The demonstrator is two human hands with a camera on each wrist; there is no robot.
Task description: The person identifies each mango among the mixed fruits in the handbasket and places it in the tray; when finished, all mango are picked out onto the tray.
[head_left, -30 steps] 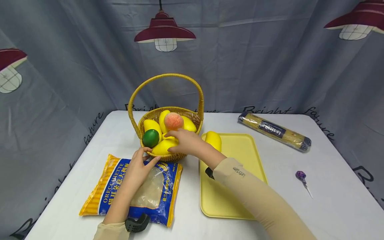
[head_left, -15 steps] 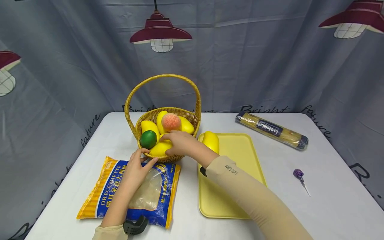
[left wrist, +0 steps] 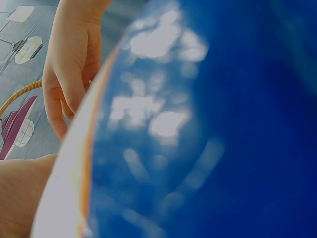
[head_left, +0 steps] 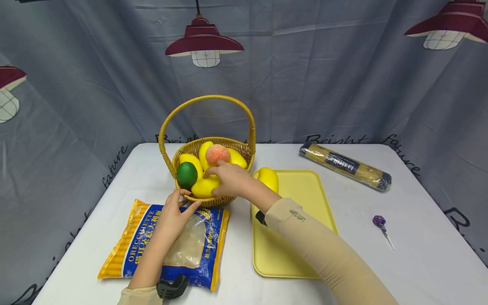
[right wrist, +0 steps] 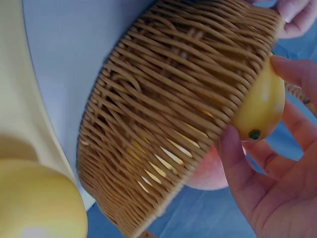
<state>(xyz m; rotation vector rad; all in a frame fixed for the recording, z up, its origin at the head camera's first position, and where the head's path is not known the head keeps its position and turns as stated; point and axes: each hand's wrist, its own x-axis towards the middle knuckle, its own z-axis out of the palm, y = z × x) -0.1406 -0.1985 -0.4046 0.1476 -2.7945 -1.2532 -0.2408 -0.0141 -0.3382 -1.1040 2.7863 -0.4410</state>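
Observation:
A woven basket (head_left: 213, 202) with a tall hoop handle holds several yellow mangoes, a peach (head_left: 217, 155) and a green lime (head_left: 187, 175). My right hand (head_left: 234, 180) reaches over the rim and grips the front mango (head_left: 203, 187), its fingers spread around it. In the right wrist view that mango (right wrist: 262, 106) shows its green stem end between thumb and fingers. My left hand (head_left: 173, 218) holds the basket's front left rim; its fingertips (right wrist: 293, 10) show at the rim in the right wrist view. A blue bag (left wrist: 198, 124) fills most of the left wrist view.
Under my left forearm lies a blue and yellow orecchiette bag (head_left: 190, 271). A yellow tray (head_left: 289, 254), with one mango (head_left: 268, 178) at its far left corner, lies under my right arm. Farther right are a spaghetti pack (head_left: 345, 166) and a lollipop (head_left: 382, 228).
The head view has shifted slightly. The lime has moved a little up and left, and the front mango has shifted slightly under my right hand. My left hand stays at the rim.

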